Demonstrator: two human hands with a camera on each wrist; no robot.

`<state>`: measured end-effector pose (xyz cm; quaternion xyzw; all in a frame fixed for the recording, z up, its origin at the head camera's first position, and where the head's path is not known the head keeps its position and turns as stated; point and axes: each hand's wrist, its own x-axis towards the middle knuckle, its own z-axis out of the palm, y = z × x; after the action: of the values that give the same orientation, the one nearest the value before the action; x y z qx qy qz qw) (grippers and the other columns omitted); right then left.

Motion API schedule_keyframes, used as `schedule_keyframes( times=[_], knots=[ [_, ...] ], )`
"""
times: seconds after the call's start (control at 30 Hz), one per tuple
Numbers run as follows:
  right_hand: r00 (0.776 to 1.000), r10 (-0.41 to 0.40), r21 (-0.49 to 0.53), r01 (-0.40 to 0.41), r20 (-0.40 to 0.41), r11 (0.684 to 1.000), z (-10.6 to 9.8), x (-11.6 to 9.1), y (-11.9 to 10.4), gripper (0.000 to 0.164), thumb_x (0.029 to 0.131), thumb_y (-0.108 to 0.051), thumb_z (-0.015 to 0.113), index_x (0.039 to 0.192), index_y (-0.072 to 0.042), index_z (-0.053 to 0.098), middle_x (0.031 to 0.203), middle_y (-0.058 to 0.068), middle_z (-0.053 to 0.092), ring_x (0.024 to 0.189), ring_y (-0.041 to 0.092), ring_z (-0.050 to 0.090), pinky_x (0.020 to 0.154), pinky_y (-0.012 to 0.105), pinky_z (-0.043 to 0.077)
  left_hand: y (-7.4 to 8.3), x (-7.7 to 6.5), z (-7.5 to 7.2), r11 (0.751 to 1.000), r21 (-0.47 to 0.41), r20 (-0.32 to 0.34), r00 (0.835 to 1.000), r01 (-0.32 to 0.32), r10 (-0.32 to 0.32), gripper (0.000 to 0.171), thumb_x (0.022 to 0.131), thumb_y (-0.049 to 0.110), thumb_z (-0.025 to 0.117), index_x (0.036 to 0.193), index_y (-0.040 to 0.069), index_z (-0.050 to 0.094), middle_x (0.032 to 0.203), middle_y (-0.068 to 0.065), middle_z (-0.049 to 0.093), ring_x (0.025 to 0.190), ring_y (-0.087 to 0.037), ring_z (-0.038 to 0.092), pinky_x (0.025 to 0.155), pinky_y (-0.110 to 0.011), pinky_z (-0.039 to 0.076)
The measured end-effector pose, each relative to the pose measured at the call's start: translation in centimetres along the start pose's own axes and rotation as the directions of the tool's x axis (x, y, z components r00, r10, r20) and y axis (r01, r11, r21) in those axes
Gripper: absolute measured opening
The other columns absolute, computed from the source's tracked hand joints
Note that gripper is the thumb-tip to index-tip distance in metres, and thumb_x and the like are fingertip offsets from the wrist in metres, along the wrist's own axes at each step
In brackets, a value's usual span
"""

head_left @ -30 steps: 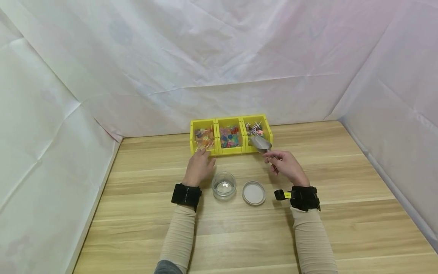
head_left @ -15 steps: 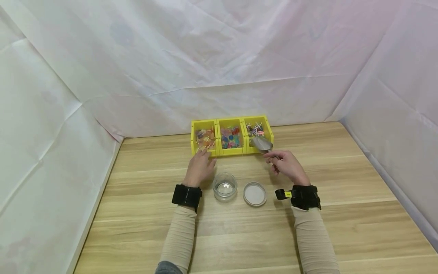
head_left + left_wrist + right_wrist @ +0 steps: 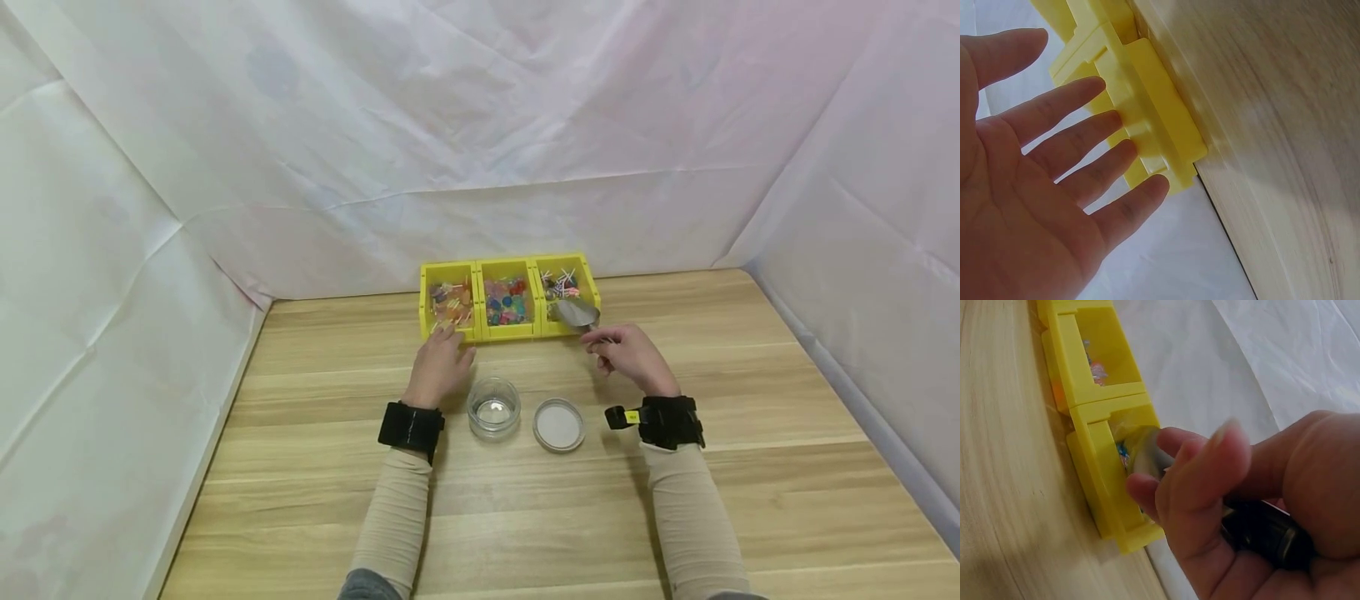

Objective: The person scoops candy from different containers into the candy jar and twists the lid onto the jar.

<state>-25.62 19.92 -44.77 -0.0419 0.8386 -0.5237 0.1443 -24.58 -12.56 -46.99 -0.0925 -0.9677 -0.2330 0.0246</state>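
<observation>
My right hand (image 3: 633,357) grips a metal scoop (image 3: 577,313) by its handle, which looks black (image 3: 1275,537) in the right wrist view. The scoop's bowl reaches over the front of the right yellow bin (image 3: 597,293), among wrapped lollipops (image 3: 561,285) with white sticks. My left hand (image 3: 437,367) has its fingers spread and nearly straight, fingertips right at the front of the left yellow bin (image 3: 423,292). In the left wrist view its palm (image 3: 1022,206) faces the camera and holds nothing. The middle bin (image 3: 506,335) contains colourful wrapped candies (image 3: 505,302).
A clear jar (image 3: 493,410) stands uncovered on the wooden table (image 3: 300,467) between my forearms. Beside it on the right lies a round lid (image 3: 558,425). White cloth (image 3: 480,125) walls the table in at the back and both sides.
My right hand and the scoop have shifted very slightly to the right, the wrist rising a little. The left hand stays at the left bin; jar and lid stay put.
</observation>
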Motion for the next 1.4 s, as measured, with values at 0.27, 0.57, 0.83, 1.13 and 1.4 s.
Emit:
schedule_keyframes(
  times=[0.27,0.57,0.83,1.13,1.4],
  knots=[
    [0.998,0.046,0.037,-0.047,0.033,0.998,-0.1,0.2,-0.5,0.034,0.102,-0.003,0.047,0.134,0.003,0.057,0.126,0.03,0.053,0.086,0.034,0.064,0.084,0.053,0.056,0.1,-0.1,0.0,1.0,0.001,0.005,1.0,0.001,-0.001,0.045,0.101,0.029,0.057,0.133,-0.002,0.058,0.148,-0.023,0.046,0.141,-0.041,0.037,0.118,-0.051,0.03],
    [0.996,0.055,-0.035,-0.053,0.073,0.998,-0.6,0.7,-2.0,0.034,0.103,-0.004,0.046,0.132,0.008,0.056,0.121,0.032,0.055,0.08,0.028,0.063,0.081,0.05,0.057,-0.1,0.1,0.0,1.0,0.003,0.019,1.0,0.007,-0.007,0.045,0.101,0.029,0.057,0.134,-0.001,0.058,0.148,-0.023,0.046,0.142,-0.041,0.036,0.118,-0.051,0.029],
    [0.993,0.073,-0.066,-0.067,0.094,0.996,-0.8,1.5,-2.9,0.037,0.105,-0.008,0.042,0.136,0.007,0.053,0.128,0.033,0.052,0.073,0.02,0.061,0.085,0.056,0.054,-0.4,0.2,0.1,1.0,0.02,0.035,0.999,-0.001,0.001,0.046,0.101,0.031,0.055,0.135,-0.001,0.057,0.15,-0.022,0.044,0.142,-0.041,0.035,0.118,-0.051,0.028],
    [0.993,0.08,-0.137,-0.068,0.082,0.988,0.0,2.4,-3.6,0.037,0.104,-0.007,0.038,0.134,0.005,0.056,0.128,0.031,0.052,0.07,0.022,0.063,0.087,0.056,0.055,-0.3,0.1,0.0,1.0,0.013,0.036,0.999,-0.003,0.003,0.046,0.101,0.03,0.055,0.135,-0.001,0.057,0.15,-0.023,0.044,0.142,-0.041,0.035,0.118,-0.051,0.028],
    [0.994,0.083,-0.166,-0.07,0.071,0.984,0.3,2.9,-4.0,0.038,0.103,-0.006,0.039,0.133,0.006,0.057,0.119,0.033,0.057,0.073,0.032,0.067,0.085,0.054,0.056,-0.3,0.1,0.0,1.0,0.013,0.03,1.0,-0.005,0.005,0.045,0.101,0.03,0.056,0.134,-0.001,0.058,0.149,-0.023,0.045,0.142,-0.042,0.036,0.117,-0.051,0.03]
  ],
)
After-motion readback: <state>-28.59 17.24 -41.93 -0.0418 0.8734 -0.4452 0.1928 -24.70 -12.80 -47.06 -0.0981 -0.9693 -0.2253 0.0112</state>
